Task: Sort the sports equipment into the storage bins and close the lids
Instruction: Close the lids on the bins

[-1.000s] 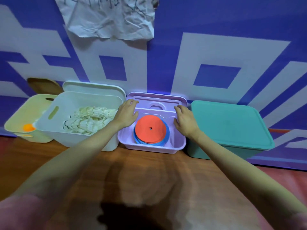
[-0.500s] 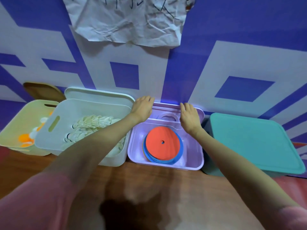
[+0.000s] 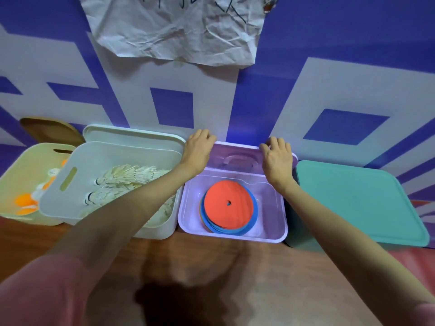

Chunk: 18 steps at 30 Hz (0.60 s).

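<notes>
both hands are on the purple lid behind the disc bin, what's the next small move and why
Probably lift the purple lid and swing it forward over the purple bin. The left hand and right hand grip its top edge at either end; it stands behind the bin, which is open with the flat discs already stacked inside. The teal bin beside it is already lidded.

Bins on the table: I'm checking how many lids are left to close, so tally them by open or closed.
Closed: 1, the teal bin.
Open: 3, the yellow bin, the white bin and the purple bin, whose lid both hands hold.
Total: 4 bins.
</notes>
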Each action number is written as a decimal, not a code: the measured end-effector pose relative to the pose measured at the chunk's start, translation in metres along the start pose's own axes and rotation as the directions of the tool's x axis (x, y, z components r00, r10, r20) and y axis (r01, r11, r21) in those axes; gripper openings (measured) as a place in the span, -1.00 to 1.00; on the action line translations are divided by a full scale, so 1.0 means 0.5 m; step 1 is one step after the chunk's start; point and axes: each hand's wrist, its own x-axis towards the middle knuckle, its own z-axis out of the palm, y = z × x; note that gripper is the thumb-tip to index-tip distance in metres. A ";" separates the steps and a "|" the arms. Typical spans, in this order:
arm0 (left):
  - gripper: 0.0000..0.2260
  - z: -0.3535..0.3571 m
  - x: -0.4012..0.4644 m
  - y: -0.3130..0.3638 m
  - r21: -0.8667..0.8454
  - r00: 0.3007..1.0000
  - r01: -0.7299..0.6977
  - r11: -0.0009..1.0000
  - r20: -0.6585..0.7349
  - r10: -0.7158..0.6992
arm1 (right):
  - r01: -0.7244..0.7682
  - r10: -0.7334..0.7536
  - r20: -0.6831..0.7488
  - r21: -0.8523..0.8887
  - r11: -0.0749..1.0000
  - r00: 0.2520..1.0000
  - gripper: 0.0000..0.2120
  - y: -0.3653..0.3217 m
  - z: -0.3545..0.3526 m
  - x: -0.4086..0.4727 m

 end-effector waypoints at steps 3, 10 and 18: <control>-0.74 -0.029 -0.024 0.015 -0.124 0.991 0.000 0.992 -0.133 -0.017 | -0.019 0.029 -0.148 0.074 0.997 0.989 -0.82 -0.001 -0.035 -0.024; -0.70 -0.033 -0.190 0.041 -0.210 0.988 -0.056 0.976 -0.149 0.024 | 0.067 -0.021 -0.268 0.163 0.984 0.963 -0.87 -0.033 -0.065 -0.158; -0.60 -0.009 -0.323 0.053 -0.160 0.991 -0.113 0.981 0.048 0.122 | 0.027 -0.066 0.099 0.355 0.934 0.993 -0.87 -0.065 -0.058 -0.298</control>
